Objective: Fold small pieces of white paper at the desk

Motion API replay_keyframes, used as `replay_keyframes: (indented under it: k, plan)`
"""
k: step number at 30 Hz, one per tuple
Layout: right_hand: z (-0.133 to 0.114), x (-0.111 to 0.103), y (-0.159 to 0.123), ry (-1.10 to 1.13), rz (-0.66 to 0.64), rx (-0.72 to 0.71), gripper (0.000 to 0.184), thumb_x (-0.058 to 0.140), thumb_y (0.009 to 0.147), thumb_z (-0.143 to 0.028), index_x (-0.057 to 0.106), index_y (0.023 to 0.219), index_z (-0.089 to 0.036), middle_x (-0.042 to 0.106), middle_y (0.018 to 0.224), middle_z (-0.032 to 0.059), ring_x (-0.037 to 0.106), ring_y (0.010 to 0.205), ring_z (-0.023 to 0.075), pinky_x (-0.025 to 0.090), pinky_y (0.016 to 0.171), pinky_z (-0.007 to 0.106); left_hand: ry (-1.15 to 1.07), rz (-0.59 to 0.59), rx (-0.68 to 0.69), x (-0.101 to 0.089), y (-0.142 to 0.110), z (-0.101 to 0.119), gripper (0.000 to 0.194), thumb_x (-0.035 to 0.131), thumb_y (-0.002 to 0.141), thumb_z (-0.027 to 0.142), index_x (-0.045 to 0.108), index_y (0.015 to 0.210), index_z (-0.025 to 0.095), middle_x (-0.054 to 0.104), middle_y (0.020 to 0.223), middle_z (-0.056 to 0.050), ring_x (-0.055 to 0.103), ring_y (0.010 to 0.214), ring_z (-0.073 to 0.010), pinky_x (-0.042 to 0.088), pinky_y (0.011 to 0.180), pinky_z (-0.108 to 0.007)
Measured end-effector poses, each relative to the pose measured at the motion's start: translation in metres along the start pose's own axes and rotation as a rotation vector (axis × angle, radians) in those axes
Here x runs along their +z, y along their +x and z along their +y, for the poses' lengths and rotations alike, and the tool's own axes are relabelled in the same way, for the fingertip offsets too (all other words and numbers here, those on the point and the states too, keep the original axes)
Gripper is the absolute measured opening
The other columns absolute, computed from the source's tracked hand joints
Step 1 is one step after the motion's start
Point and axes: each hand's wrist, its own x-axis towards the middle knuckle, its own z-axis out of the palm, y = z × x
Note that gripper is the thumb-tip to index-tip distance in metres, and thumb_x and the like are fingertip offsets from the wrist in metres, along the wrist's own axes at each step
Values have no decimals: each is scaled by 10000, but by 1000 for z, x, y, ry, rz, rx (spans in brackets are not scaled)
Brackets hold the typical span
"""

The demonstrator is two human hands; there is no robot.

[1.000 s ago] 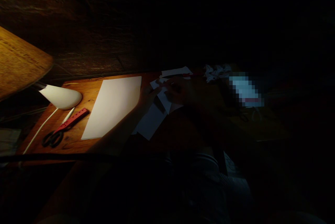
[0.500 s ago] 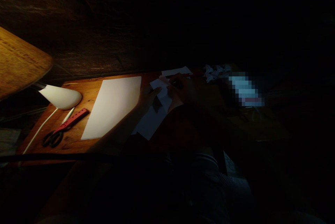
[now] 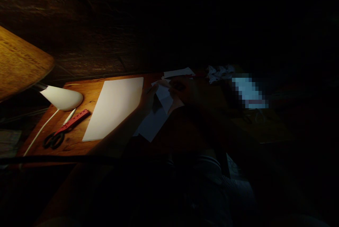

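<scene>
On my head camera, my left hand (image 3: 148,95) pinches a folded white paper (image 3: 165,97) over the middle of the desk (image 3: 93,89), toward its far edge, while my right hand (image 3: 187,91) curls at the paper's right side, too dark to tell its grip. A loose sheet (image 3: 153,124) lies beneath. Black-handled scissors (image 3: 69,125) rest toward the desk's near left corner.

Likely a home desk corner, can't confirm. You're at a grained wooden table (image 3: 93,94) against a dark, rough wall (image 3: 100,50): shaded lamp (image 3: 63,99) at your 10 o'clock, scissors (image 3: 62,140) beside it, blank paper stack (image 3: 113,106) at 11, crumpled paper (image 3: 217,74) at 1. Rest too dark to tell.
</scene>
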Motion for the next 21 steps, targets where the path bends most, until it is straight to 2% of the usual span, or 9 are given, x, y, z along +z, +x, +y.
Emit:
replay_keyframes:
  k: [3,8,11,15,18,21]
  plan:
    - [3,1,0,-3,-29,-39,91,722,863,-245,783,923,-215,765,1018,62,706,903,197,567,810,345,-4,47,-23,2,0,1,411,750,820,594,653,732,204,706,708,-35,723,726,-197,584,683,-320]
    - [9,5,-3,90,-72,-23,195,663,877,-216,822,987,-237,800,1088,54,746,1013,207,582,916,374,-1,98,-14,1,3,0,487,705,858,666,612,726,207,685,687,-39,728,787,-217,590,698,-339]
    - [8,4,-5,80,-90,-12,225,668,848,-189,829,994,-248,804,1099,47,752,1008,212,590,913,379,7,90,0,0,4,0,514,679,870,686,564,686,220,637,645,-19,704,748,-204,575,671,-326]
    - [6,0,-4,29,-148,-54,221,677,838,-176,832,974,-255,797,1139,45,748,1004,207,579,904,362,59,50,0,-1,2,0,469,764,827,557,507,626,220,560,600,12,634,650,-158,539,639,-286]
    - [7,0,-2,18,-160,-88,186,676,861,-200,832,949,-251,796,1132,49,747,999,203,567,911,357,49,46,-25,0,0,2,385,790,780,445,521,631,213,576,608,14,624,637,-151,534,648,-282]
    - [5,2,-2,62,-141,-88,162,689,885,-255,831,962,-248,800,1106,53,745,992,203,563,904,356,34,33,-51,2,-1,4,304,779,749,401,559,658,212,604,619,11,628,624,-157,524,637,-290]
